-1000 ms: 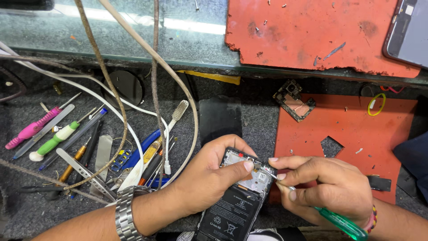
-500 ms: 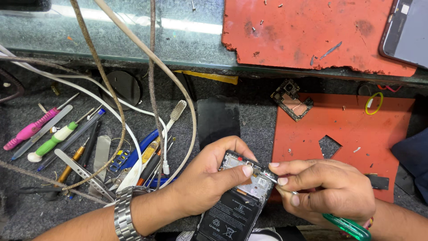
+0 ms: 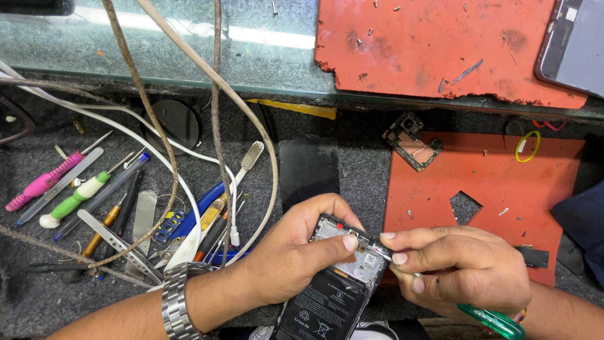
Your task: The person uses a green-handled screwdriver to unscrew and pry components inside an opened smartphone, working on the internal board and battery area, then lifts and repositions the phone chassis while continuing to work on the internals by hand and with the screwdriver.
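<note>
Back cover off, battery in; left hand (image 3: pixel 286 258) gripping opened phone (image 3: pixel 336 283); right hand (image 3: pixel 462 271) pinching at board, fingers closed round green screwdriver (image 3: pixel 494 320); reassembly undone.

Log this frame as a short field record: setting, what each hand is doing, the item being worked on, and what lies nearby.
setting: cluttered repair bench, red mat
left hand: left hand grips opened phone, thumb across its top
right hand: right hand pinches at the phone's upper edge, green-handled tool tucked in palm
phone state: back off, battery and board exposed
nearby: loose circuit board, toothbrush, pile of hand tools, cables
</note>
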`<state>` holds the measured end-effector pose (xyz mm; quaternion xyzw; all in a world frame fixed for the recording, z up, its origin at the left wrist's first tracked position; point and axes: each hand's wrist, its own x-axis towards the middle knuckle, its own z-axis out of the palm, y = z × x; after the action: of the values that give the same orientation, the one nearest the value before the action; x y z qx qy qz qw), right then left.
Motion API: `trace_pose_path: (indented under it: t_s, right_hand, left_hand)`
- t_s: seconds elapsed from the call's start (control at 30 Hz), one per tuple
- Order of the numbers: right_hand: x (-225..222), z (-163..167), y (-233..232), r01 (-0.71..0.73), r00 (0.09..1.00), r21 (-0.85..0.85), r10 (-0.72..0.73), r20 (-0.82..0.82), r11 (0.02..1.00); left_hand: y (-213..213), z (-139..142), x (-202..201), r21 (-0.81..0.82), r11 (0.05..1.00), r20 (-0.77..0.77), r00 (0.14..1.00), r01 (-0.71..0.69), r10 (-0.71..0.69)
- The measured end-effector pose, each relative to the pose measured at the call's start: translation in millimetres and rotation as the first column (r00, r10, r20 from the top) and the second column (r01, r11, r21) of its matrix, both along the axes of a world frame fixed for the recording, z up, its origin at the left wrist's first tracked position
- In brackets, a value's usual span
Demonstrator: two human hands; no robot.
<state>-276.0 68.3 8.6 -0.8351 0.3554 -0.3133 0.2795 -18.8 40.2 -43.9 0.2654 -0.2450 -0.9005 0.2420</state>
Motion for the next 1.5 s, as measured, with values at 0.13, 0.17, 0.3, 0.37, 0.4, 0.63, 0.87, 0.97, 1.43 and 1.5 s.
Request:
trace_pose_path:
  t_s: [0.13, 0.17, 0.3, 0.37, 0.4, 0.63, 0.87, 0.97, 1.43, 1.5]
  right_hand:
    - [1.7, 0.2, 0.1, 0.028, 1.0, -0.032, -0.028, -0.007, 0.999]
    - [2.3, 0.3, 0.0, 0.023, 1.0, -0.029, -0.023, -0.007, 0.999]
    - [4.0, 0.6, -3.4, 0.023, 1.0, -0.01, -0.023, 0.008, 1.0]
    - [4.1, 1.0, -6.3, -0.003, 1.0, -0.006, 0.003, 0.016, 1.0]
    - [3.9, 1.3, -7.8, -0.016, 1.0, -0.004, 0.016, 0.021, 1.0]
    - [2.5, 7.4, -8.8, 0.003, 1.0, 0.073, -0.001, -0.018, 0.997]
    - [6.4, 4.9, -5.3, 0.023, 0.998, 0.019, -0.022, -0.059, 1.0]
    - [7.4, 4.8, -3.9, 0.029, 0.998, -0.019, -0.03, -0.061, 0.999]
    - [18.0, 9.1, -4.1, 0.183, 0.982, 0.172, -0.189, 0.021, 0.968]
    - [14.5, 10.0, -5.3, 0.165, 0.985, 0.218, -0.172, 0.014, 0.962]
  left_hand:
    - [0.6, -0.1, -0.2, -0.013, 1.0, 0.003, 1.0, -0.002, 0.003]
    - [0.8, -0.2, 0.3, -0.012, 1.0, 0.007, 1.0, -0.001, 0.001]
    - [0.6, -1.1, 0.2, 0.031, 0.999, -0.002, 1.0, -0.009, 0.009]
    - [-0.2, -2.3, -2.2, -0.01, 0.999, 0.03, 0.999, -0.036, 0.036]
    - [-0.3, -2.7, -2.7, -0.03, 0.998, 0.046, 0.998, -0.048, 0.049]
    - [0.0, -3.0, -1.5, -0.023, 0.999, 0.046, 0.998, -0.039, 0.04]
    - [-1.4, 0.6, -3.6, -0.069, 0.996, 0.102, 0.993, -0.052, 0.059]
    - [-0.5, 2.6, -3.0, -0.089, 0.995, 0.132, 0.99, -0.045, 0.056]
    - [-2.4, -0.5, -4.1, -0.02, 0.998, 0.089, 0.994, -0.059, 0.061]
    - [-2.4, -0.6, -4.3, -0.015, 0.998, 0.101, 0.993, -0.056, 0.058]
